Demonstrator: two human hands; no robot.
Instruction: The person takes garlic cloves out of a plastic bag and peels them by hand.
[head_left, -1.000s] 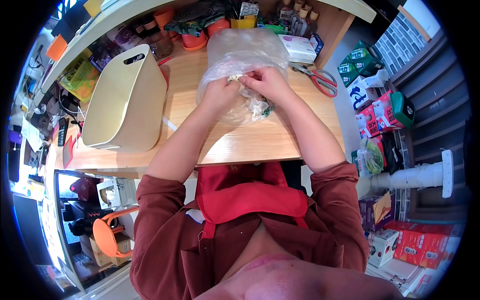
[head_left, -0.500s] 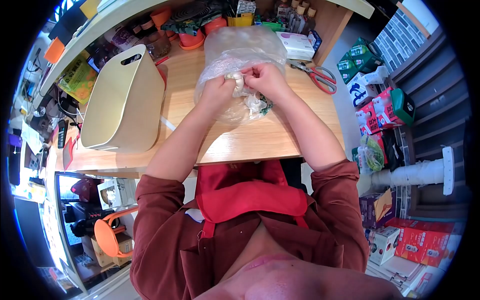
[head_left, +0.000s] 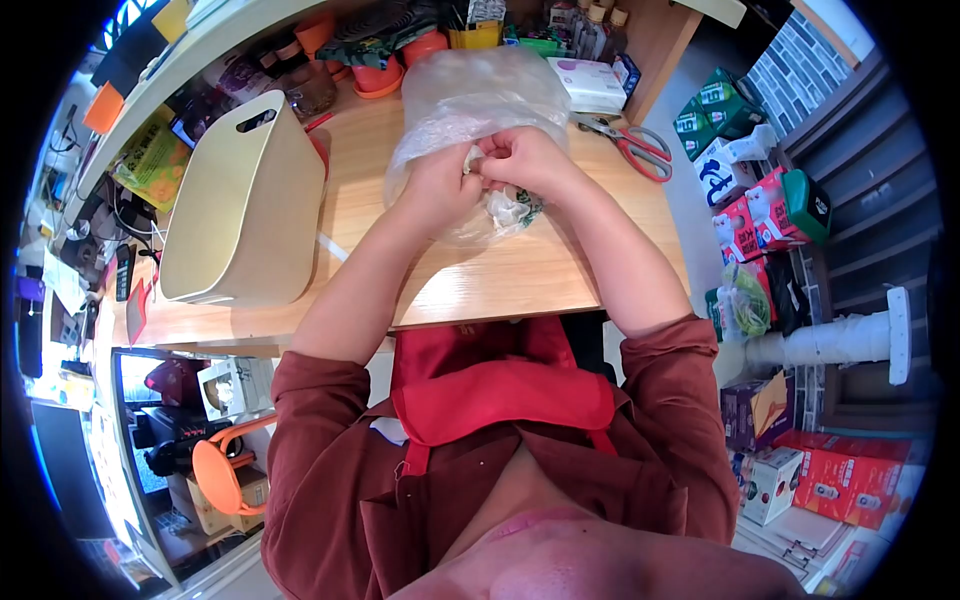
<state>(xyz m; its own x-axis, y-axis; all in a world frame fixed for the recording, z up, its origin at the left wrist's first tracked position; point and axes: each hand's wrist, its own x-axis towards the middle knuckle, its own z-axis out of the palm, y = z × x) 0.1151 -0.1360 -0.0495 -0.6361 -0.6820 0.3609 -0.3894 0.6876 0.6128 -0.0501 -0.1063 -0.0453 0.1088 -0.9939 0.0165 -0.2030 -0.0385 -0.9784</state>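
Observation:
My left hand [head_left: 443, 182] is closed around a white garlic bulb [head_left: 473, 158], which is mostly hidden by the fingers. My right hand [head_left: 527, 160] meets it from the other side, thumb and fingertips pinched together against the bulb. Both hands are over a clear plastic bag [head_left: 480, 85] that lies crumpled on the wooden table. Just below the fingers, loose white garlic skins [head_left: 507, 208] rest on the bag near a patch of green print.
A tall cream bin [head_left: 235, 215] stands on the table to the left. Red-handled scissors [head_left: 640, 152] lie at the right, by a white package [head_left: 588, 85]. Orange pots [head_left: 378, 77] and bottles line the back. Boxes [head_left: 845, 480] are stacked on the floor at right.
My left hand has turned and closed further over the garlic bulb, so less of it shows. The right fingertips have moved in closer to the left hand.

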